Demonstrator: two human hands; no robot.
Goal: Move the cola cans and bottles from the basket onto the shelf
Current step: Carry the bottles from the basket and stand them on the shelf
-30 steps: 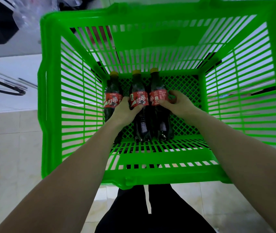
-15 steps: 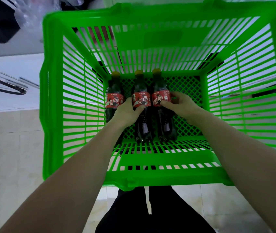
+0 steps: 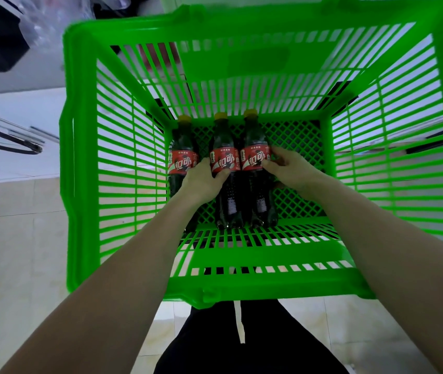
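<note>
Down inside the green basket (image 3: 123, 168), my left hand (image 3: 201, 182) grips the middle cola bottle (image 3: 225, 163); my right hand (image 3: 290, 168) pinches the right bottle (image 3: 254, 157)

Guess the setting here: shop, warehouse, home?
Probably a shop or a mock-up of one: a green plastic shopping basket holding three cola bottles, over a pale tiled floor. No shelf is in view, so it is uncertain.

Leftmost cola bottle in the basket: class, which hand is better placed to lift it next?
Left. The left hand lies between the leftmost bottle and middle bottle; the right hand grips the rightmost bottle.
</note>
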